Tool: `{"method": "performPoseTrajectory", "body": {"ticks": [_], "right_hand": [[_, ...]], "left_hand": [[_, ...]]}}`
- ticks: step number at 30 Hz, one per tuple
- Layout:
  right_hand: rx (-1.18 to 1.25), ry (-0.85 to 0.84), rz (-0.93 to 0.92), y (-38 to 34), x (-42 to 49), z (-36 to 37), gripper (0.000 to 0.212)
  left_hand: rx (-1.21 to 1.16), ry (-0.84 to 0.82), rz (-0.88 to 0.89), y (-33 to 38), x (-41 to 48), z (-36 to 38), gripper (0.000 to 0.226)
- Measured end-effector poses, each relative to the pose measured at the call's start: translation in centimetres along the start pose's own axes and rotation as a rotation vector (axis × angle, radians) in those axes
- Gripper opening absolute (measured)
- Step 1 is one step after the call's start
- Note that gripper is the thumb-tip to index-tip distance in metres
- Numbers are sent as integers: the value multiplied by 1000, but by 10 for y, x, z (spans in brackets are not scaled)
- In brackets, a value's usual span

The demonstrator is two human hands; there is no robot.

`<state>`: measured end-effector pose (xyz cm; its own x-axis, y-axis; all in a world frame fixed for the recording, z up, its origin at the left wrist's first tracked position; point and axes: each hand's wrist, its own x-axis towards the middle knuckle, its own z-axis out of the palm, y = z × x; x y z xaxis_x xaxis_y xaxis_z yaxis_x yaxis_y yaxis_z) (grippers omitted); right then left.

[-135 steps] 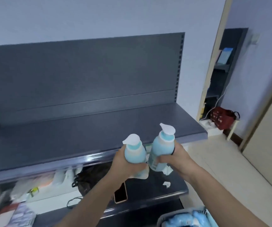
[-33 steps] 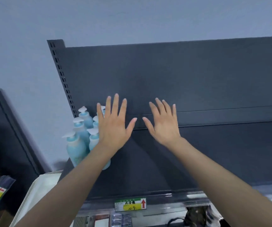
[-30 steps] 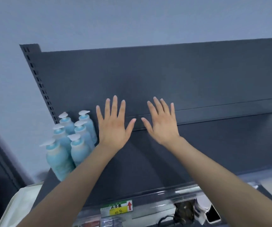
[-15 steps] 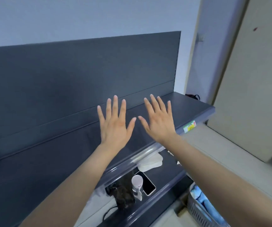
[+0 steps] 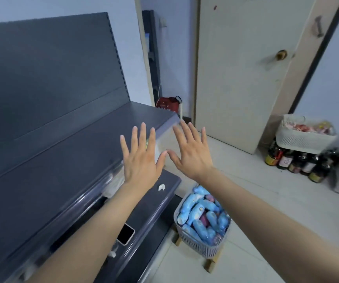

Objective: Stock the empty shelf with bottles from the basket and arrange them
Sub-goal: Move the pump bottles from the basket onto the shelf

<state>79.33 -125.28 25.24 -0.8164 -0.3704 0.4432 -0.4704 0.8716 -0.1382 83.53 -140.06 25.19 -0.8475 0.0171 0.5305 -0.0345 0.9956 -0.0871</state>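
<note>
My left hand and my right hand are held out flat in the air, fingers spread, holding nothing. They hover over the right end of the dark grey shelf, whose visible top is bare. Below my right forearm, on the floor, stands a grey basket on small wooden blocks. It is filled with several light blue bottles lying on their sides, with a few purple ones among them.
A lower shelf board carries a phone and a scrap of white paper. A closed door stands ahead. At the right a white basket sits above several dark bottles. A red bag lies behind the shelf's end.
The view has swung right, from the shelf's left end with its standing blue bottles to its right end and the basket. Both hands stay open and spread in front of me.
</note>
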Motion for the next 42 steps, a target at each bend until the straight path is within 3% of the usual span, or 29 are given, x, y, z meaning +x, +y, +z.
{"method": "performPoseTrajectory", "body": {"ticks": [12, 22, 29, 37, 39, 42], "right_hand": [[-137, -99, 170, 151, 23, 48, 70], [-209, -354, 201, 234, 36, 131, 82], [-258, -590, 30, 279, 24, 199, 92], [-347, -923, -395, 323, -17, 279, 82], [-308, -1034, -481, 331, -26, 293, 86], [-137, -1046, -538, 348, -43, 327, 84]], "left_hand": [[-80, -166, 223, 95, 91, 125, 68], [-132, -303, 366, 137, 134, 230, 68], [-161, -400, 359, 155, 125, 294, 67], [-131, -579, 261, 184, 93, 357, 67], [-138, -629, 224, 194, 81, 374, 68], [-148, -696, 160, 209, 60, 398, 68]]}}
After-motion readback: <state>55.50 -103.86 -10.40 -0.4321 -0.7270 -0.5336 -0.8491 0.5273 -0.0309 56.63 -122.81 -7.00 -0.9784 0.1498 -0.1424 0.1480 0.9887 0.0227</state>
